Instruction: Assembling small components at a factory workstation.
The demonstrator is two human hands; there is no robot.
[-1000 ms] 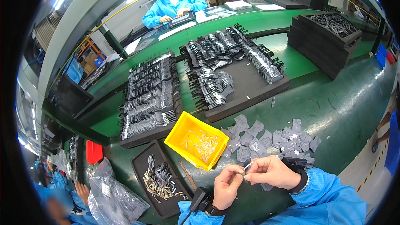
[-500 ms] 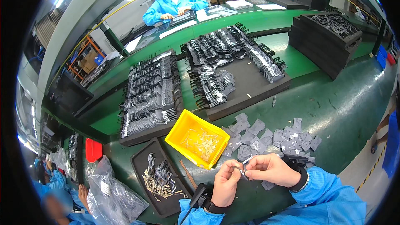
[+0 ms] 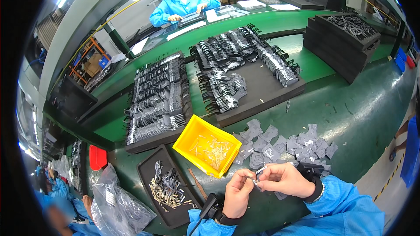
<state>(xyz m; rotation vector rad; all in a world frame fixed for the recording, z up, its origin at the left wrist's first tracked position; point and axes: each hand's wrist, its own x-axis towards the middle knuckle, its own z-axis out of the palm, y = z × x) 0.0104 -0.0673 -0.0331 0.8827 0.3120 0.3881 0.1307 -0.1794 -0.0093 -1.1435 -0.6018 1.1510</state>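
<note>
My left hand point(image 3: 238, 192) and my right hand point(image 3: 284, 179) meet low in the view over the green table, fingertips pinched together on a small metal part point(image 3: 257, 175). Just beyond them lies a spread of several small grey pouches point(image 3: 288, 144). A yellow bin point(image 3: 207, 150) with small pale parts stands to the left of my hands. A black tray point(image 3: 168, 188) holding loose metal clips lies further left, beside my left wrist.
Two big black trays point(image 3: 262, 85) packed with dark parts fill the table's middle. Stacked black trays point(image 3: 345, 43) stand at the right back. Clear plastic bags point(image 3: 116, 205) lie at the lower left. A person in blue point(image 3: 183, 2) works at the far bench.
My hands have drawn a little closer together, and the small part now sits between both sets of fingertips. Nothing else has moved.
</note>
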